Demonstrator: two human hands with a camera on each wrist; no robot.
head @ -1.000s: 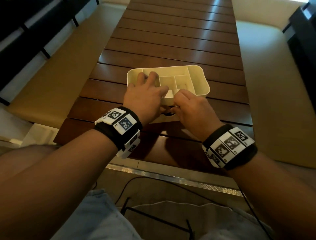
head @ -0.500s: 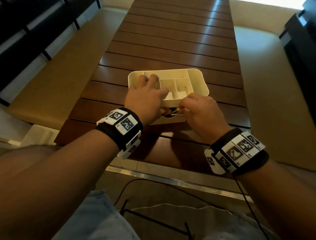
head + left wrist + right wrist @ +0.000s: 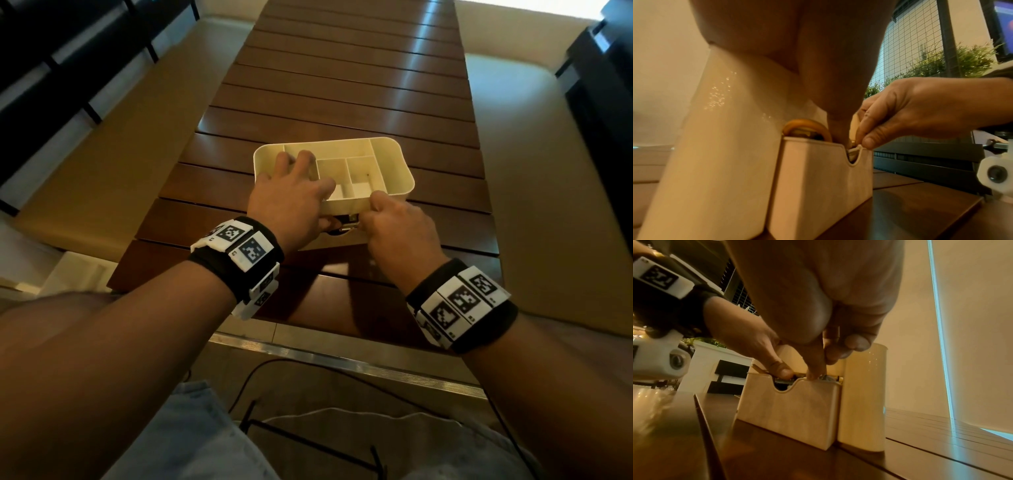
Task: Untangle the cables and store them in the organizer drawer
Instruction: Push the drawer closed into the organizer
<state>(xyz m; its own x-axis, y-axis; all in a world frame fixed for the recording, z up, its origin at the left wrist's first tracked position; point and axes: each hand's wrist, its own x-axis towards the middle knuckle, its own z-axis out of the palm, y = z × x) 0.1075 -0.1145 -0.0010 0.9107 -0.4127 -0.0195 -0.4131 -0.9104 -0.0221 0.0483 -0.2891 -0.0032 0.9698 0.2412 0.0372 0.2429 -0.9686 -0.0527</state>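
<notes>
A cream organizer (image 3: 394,171) with open top compartments stands on the slatted wooden table (image 3: 342,85). Its drawer (image 3: 789,410) is pulled out toward me. My left hand (image 3: 291,202) lies over the organizer's left part, fingers down in a compartment. Its thumb (image 3: 783,371) presses into the drawer on a coiled cable (image 3: 807,125). My right hand (image 3: 397,229) is at the drawer's front notch, thumb and forefinger pinching a cable end with a metal plug (image 3: 826,378). Most of the cable is hidden inside the drawer.
Cream padded benches (image 3: 120,154) run along both sides of the table. The table's near edge and a metal strip (image 3: 342,359) lie just below my wrists. Thin black wires (image 3: 260,373) hang over my lap. Dark furniture (image 3: 603,102) stands at far right.
My right hand dropped from the organizer's front rim to the drawer opening and pinched the cable end there. The left hand stayed on the organizer.
</notes>
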